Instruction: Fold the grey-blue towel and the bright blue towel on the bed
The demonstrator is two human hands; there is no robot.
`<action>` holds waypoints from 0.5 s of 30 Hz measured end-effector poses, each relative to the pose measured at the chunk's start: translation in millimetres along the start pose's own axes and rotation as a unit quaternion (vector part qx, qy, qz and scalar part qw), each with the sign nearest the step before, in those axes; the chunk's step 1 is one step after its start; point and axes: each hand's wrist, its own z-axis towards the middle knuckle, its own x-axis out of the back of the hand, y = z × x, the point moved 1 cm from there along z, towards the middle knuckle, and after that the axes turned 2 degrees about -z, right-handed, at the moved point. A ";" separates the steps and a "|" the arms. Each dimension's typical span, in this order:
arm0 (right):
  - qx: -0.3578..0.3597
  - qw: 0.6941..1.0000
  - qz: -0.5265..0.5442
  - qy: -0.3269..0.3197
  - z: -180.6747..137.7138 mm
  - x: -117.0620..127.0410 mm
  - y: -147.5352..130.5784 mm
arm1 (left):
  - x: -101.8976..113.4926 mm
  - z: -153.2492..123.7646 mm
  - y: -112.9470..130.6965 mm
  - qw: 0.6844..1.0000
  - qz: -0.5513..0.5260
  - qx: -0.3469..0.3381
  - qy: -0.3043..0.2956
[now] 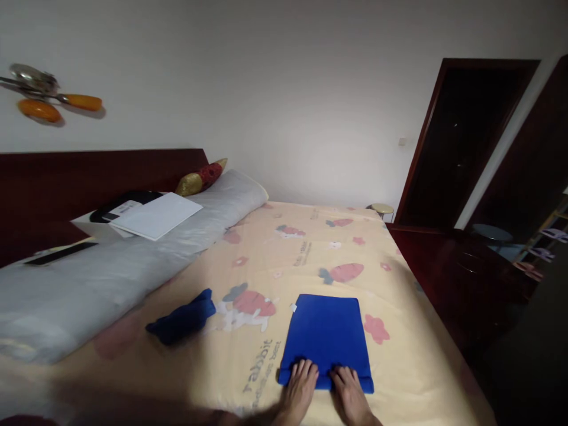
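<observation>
A blue cloth (328, 328), folded to a near-rectangle with a small white tag at its far left corner, lies flat on the bed. Its near edge is turned over into a narrow band. My left hand (302, 383) grips this band left of the middle, fingers bent over it. On the same band, a little to the right, my right hand (348, 387) has its fingers curled over the fabric; both thumbs are hard to make out. Apart from both hands, to the left, rests a dark blue bundled cloth (184, 319).
The bed sheet (293, 278) has carrot and rabbit prints. Along the headboard (102, 171) lies a long grey pillow (110, 290) bearing a white flat box (157, 216). A red and gold cushion (202, 178) sits behind. A stool (382, 209) stands beyond the bed, near a dark door (461, 142).
</observation>
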 end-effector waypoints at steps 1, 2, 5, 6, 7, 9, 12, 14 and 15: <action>-0.008 1.000 -0.015 0.012 -3.8 6.9 10.9 | 6.3 1.3 -8.8 1.000 0.010 0.014 0.019; -0.017 0.999 -0.028 0.021 -7.9 14.2 22.0 | 12.4 2.5 -18.2 0.999 0.019 0.029 0.031; -0.037 0.997 -0.058 0.039 -17.0 31.0 45.1 | 22.5 4.4 -38.4 0.997 0.033 0.057 0.044; -0.043 0.996 -0.068 0.047 -17.7 32.7 46.7 | 21.8 4.2 -39.3 0.996 0.037 0.059 0.048; -0.048 0.994 -0.077 0.056 -16.9 31.8 44.8 | 18.7 3.5 -36.4 0.996 0.040 0.059 0.055; -0.046 0.993 -0.087 0.069 -11.1 22.1 31.8 | 7.1 0.9 -20.7 0.995 0.037 0.056 0.074; 0.012 0.995 -0.066 0.069 1.6 -2.7 3.5 | -14.7 -2.8 14.1 0.996 0.003 0.025 0.087; 0.046 0.995 -0.053 0.064 6.1 -15.2 -6.9 | -22.3 -2.5 29.7 0.998 -0.019 -0.004 0.067; 0.058 0.995 -0.054 0.064 5.8 -17.9 -6.8 | -22.0 -1.4 32.0 0.998 -0.026 -0.010 0.053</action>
